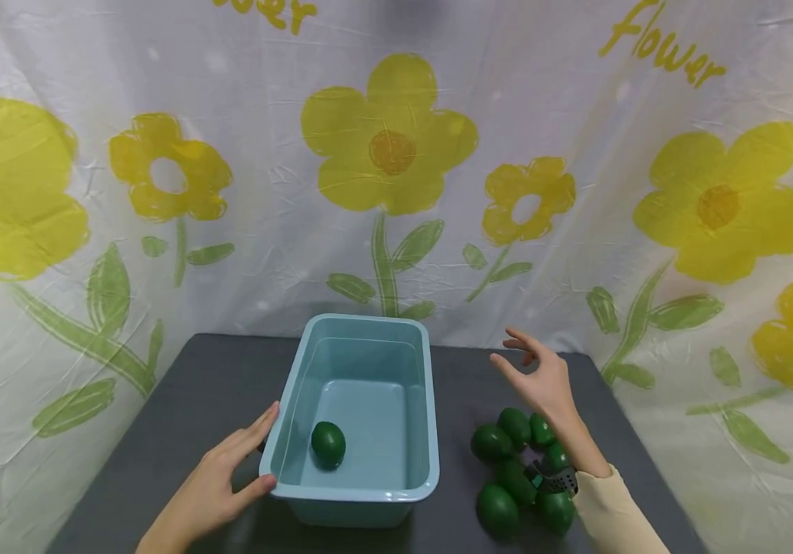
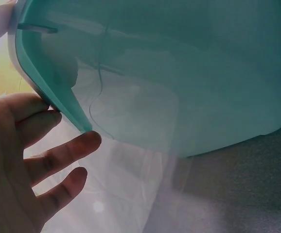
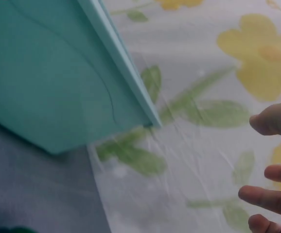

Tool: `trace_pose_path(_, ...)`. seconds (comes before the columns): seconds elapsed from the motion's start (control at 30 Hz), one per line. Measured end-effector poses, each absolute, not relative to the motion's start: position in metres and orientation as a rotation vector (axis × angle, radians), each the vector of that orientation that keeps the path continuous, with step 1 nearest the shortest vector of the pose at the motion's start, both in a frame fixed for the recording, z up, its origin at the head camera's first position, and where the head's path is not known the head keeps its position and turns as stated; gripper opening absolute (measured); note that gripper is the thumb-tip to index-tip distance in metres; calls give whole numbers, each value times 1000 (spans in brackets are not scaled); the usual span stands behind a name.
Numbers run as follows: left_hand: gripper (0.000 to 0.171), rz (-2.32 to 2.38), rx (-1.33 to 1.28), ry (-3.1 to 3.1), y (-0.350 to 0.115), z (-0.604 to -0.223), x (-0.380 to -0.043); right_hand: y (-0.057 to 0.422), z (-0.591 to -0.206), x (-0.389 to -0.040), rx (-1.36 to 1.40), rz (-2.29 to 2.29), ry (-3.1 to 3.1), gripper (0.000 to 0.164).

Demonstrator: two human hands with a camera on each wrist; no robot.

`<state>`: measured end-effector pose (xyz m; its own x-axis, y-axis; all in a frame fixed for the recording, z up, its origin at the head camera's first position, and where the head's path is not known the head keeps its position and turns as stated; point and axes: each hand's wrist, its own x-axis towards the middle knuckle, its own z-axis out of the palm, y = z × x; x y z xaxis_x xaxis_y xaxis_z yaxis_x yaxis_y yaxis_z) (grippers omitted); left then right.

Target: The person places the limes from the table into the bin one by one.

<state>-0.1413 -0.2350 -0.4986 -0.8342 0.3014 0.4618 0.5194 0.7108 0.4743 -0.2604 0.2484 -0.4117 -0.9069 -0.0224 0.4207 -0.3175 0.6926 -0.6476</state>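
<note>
A light blue plastic bin point(image 1: 351, 492) stands on the table, with one dark green avocado point(image 1: 328, 444) lying on its floor at the near left. My left hand point(image 1: 219, 473) rests against the bin's left rim, fingers extended and thumb at the near corner; the left wrist view shows the fingertips point(image 2: 89, 141) touching the rim's underside. To the right of the bin, my right hand point(image 1: 538, 377) hangs in the air holding nothing, thumb and fingers spread apart. Beneath its forearm lies a group of several dark green avocados point(image 1: 498, 510), partly hidden by the wrist.
The dark grey tabletop point(image 1: 230, 377) carries the bin and the fruit. Behind it and on both sides hangs a white curtain point(image 1: 258, 254) printed with yellow flowers. A dark band with a device point(image 1: 551, 478) sits on the right wrist.
</note>
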Motion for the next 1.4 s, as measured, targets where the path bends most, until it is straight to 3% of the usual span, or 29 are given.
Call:
trace_pose_path(0.67,91,-898,-592,-2604,-232,-494,-139,306,-441,-206,52,993,-2559,56)
trace_pose_path(1.13,91,-909,-617,-2598,-233,-496,-139,344,-473,-171,-393,1005,-2868,94)
trace_pose_path(1.4,90,-935,-586,-2615,-230,-496,-138,354,-500,-160,-452,923,-3081,108)
